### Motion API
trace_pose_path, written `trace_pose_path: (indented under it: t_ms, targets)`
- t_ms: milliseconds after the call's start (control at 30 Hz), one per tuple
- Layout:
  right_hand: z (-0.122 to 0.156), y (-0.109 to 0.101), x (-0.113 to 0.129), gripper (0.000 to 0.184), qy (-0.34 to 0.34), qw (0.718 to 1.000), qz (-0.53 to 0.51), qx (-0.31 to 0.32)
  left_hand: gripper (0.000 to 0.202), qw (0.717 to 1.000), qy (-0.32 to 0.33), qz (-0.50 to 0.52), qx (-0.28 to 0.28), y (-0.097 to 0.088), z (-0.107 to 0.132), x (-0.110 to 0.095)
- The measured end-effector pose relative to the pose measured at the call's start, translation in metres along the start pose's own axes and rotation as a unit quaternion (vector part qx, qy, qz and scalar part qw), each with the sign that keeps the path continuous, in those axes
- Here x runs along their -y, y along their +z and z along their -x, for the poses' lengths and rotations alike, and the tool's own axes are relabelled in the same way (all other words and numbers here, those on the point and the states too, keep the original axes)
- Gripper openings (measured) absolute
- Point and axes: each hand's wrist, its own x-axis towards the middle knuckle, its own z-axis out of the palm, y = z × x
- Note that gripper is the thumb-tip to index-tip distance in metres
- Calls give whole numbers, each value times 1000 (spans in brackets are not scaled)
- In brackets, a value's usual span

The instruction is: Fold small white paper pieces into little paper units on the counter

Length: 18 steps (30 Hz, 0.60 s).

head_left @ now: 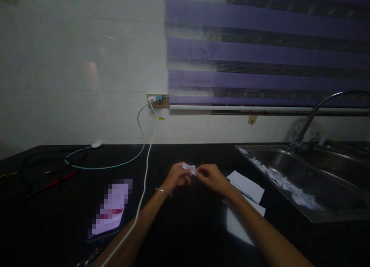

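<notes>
A small piece of white paper (189, 168) is held up between my two hands over the dark countertop. My left hand (177, 176), with a thin bracelet at the wrist, is closed on the paper's left part. The fingertips of my right hand (208, 175) are pinched at its right end. Beside my right forearm lie larger white paper sheets (247, 186), partly hidden under the arm. Many small paper pieces (289, 188) are heaped along the near left edge of the sink.
A steel sink (332, 217) with a curved faucet (310, 118) stands at the right. On the left lies a phone (111, 209) with its screen lit. A white cable (147, 163) runs from the wall socket (164, 101) across my left forearm; a teal cable (101, 168) loops behind.
</notes>
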Motion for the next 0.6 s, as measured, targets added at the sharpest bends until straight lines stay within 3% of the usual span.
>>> trace_pose_path:
  t_ms: [267,367,600]
  targets:
    - [-2,-3,1,16,12,999,-14,-37,36,998,6,39,41,2,4,-3]
    - [-2,-5,6,19,33,996,-70,-51,37,998,2,-8,55,4,5,-5]
    - [-4,0,9,17,89,978,-184,-48,40,990,35,-132,-28,14,8,-12]
